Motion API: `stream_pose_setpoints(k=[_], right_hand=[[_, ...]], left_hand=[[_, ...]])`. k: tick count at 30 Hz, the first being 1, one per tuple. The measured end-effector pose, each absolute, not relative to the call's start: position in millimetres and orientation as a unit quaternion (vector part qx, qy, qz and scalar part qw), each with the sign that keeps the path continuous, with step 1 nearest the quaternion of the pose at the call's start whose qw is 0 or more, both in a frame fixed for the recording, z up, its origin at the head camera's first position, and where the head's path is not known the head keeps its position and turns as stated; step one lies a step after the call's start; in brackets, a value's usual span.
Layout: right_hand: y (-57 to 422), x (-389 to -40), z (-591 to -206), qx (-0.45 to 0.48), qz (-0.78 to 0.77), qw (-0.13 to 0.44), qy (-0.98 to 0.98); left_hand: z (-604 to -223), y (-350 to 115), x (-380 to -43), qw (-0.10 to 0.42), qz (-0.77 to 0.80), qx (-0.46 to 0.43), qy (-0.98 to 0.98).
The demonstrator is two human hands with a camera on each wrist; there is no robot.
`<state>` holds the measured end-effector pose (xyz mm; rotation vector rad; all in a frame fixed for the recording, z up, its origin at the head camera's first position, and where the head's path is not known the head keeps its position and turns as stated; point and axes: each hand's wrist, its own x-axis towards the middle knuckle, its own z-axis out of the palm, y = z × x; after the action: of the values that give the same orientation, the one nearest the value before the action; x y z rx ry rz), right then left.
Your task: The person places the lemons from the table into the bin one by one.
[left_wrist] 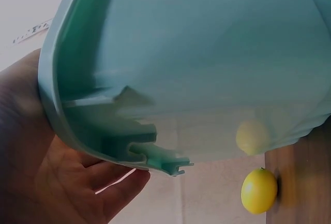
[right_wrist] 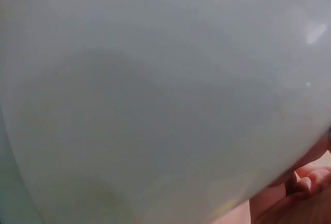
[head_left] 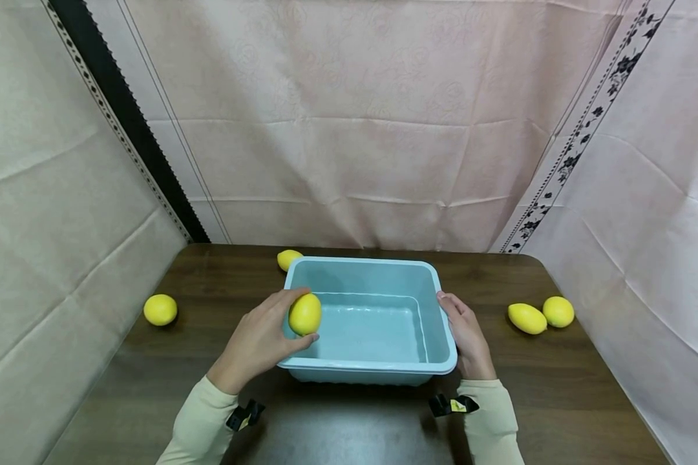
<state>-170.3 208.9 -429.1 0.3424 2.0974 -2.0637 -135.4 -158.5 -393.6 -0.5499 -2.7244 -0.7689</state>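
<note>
My left hand [head_left: 262, 339] pinches a yellow lemon [head_left: 305, 314] between thumb and fingers, over the left side of a light blue plastic basin [head_left: 368, 365]. In the left wrist view that hand [left_wrist: 77, 182] shows beside the basin's rim [left_wrist: 49, 79], and the held lemon is hidden there. On the opposite side my right hand [head_left: 468, 339] grips the basin's right rim, thumb on top and the other fingers mostly hidden. Most of the right wrist view is filled by the basin's pale wall [right_wrist: 155, 105], with part of the hand [right_wrist: 295, 195] at lower right.
A brown wooden table [head_left: 349, 433] lies beneath. One lemon [head_left: 160, 310] sits at the left, another [head_left: 288, 259] behind the basin's back left corner. Two lemons, one [head_left: 527, 318] beside the other [head_left: 558, 312], lie at the right. Pale cloth [head_left: 349, 161] hangs around the table.
</note>
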Motion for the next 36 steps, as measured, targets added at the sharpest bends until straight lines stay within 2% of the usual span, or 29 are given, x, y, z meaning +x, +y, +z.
stream_pose_setpoints(k=[19,36], right_hand=[[208.6,-170.4,-428.2,0.117,-0.686,0.084,0.713],[209.2,-169.3,-432.0,0.115,-0.689,0.083,0.711]], left_hand=[[-393.4,-159.0,-133.1,0.087,-0.289,-0.165,-0.939],[-401.7,-164.8,-145.0,0.163,-0.382,-0.161,-0.895]])
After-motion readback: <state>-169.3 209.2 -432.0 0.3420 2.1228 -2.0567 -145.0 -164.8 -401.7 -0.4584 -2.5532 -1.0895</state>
